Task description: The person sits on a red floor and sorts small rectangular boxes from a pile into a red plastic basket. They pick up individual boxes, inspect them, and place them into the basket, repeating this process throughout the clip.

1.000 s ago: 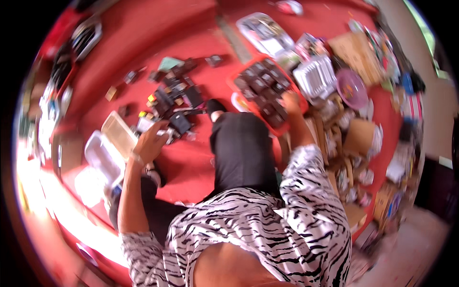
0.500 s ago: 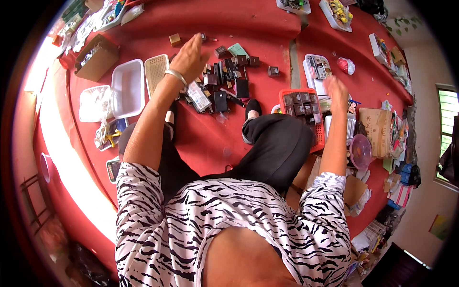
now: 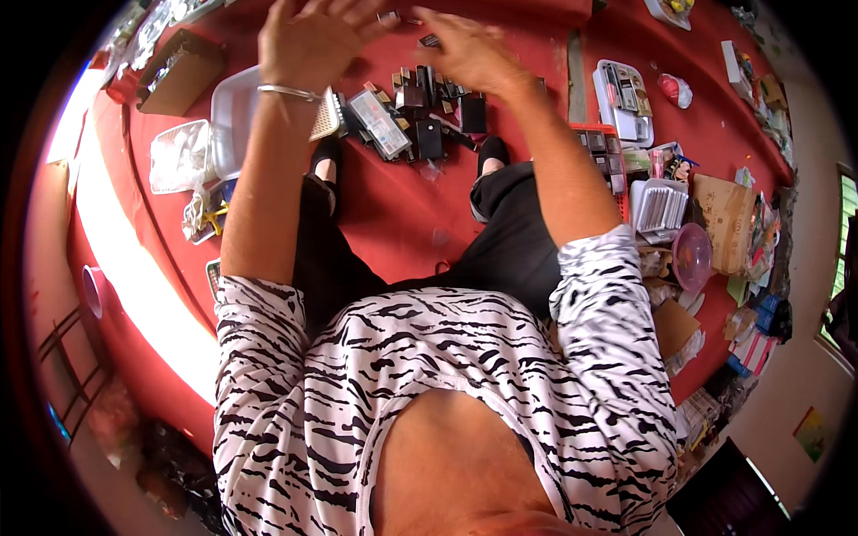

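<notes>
Both hands are raised over a heap of small dark boxes and cases (image 3: 427, 112) on the red floor covering (image 3: 393, 214). The left hand (image 3: 313, 40) is spread, fingers apart and blurred at the tips, and nothing shows in its grasp; a thin silver bangle (image 3: 288, 90) rings its wrist. The right hand (image 3: 465, 49) is also open, palm down, fingers fanned toward the left hand, holding nothing that can be seen. The two hands are near one another but apart, just above the far edge of the heap.

Just below the left wrist lies a clear flat plastic case with small parts (image 3: 380, 122), tilted, touching the dark boxes to its right. A ridged pale tray (image 3: 326, 116) shows beside the left forearm, and left of that forearm stands a white rectangular tub (image 3: 231, 116). Farther left lie a clear plastic bag (image 3: 179, 156) and a brown cardboard box (image 3: 179, 71).

The person sits with legs in black trousers (image 3: 509, 232) stretched toward the heap and wears a black-and-white striped top (image 3: 447, 375).

To the right of the right forearm lies an orange-rimmed tray of dark pieces (image 3: 603, 156), then a white tray of grey strips (image 3: 659, 205), a pink translucent bowl (image 3: 693, 257) and a flat cardboard piece (image 3: 726, 219). A white compartment tray (image 3: 623, 89) lies farther off.
</notes>
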The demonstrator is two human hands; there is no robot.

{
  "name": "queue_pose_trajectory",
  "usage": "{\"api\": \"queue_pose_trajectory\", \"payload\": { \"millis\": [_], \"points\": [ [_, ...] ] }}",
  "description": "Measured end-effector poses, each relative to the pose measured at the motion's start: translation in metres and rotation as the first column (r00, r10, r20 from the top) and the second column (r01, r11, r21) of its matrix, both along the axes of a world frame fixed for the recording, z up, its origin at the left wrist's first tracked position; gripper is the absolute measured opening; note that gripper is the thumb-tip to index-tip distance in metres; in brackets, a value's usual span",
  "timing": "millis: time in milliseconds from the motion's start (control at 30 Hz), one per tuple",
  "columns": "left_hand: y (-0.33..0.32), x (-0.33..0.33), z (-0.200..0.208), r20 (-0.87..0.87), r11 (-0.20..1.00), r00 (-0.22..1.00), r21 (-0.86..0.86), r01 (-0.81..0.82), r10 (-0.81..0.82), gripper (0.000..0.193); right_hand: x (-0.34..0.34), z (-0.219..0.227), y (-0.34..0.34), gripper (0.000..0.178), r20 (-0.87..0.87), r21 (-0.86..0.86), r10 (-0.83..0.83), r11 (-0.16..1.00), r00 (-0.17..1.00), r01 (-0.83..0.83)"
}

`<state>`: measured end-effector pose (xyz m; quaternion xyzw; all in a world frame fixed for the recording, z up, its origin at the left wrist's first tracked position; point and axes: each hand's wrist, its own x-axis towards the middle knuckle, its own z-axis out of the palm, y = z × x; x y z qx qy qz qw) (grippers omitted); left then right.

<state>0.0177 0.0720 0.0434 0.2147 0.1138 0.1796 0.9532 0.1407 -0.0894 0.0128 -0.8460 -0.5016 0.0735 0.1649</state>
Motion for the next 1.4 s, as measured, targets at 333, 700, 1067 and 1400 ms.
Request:
{"api": "queue_pose_trajectory", "payload": {
  "millis": [333, 700, 1067, 1400],
  "points": [
    [0.022, -0.003, 0.003, -0.081, 0.991, 0.994, 0.121, -0.065, 0.076, 0.067, 0.046, 0.013, -0.055, 0.052, 0.120, -0.195, -0.334, 0.916, 0.935, 0.352],
    [0.106, -0.028, -0.019, -0.078, 0.976, 0.975, -0.044, -0.212, 0.208, 0.031, 0.059, 0.012, -0.054, 0.027, 0.346, 0.270, -0.498, 0.865, 0.796, 0.424],
    [0.038, -0.003, -0.018, 0.206, 0.970, 0.953, -0.056, 0.236, -0.220, 0.017, 0.058, 0.025, -0.047, 0.011, -0.918, 0.123, 0.379, 0.557, -0.120, 0.821],
    [-0.008, 0.012, -0.008, 0.361, 0.956, 0.913, -0.146, 0.256, -0.189, 0.072, 0.046, 0.033, -0.040, 0.047, -0.877, 0.186, 0.460, 0.590, -0.138, 0.786]
  ]
}}
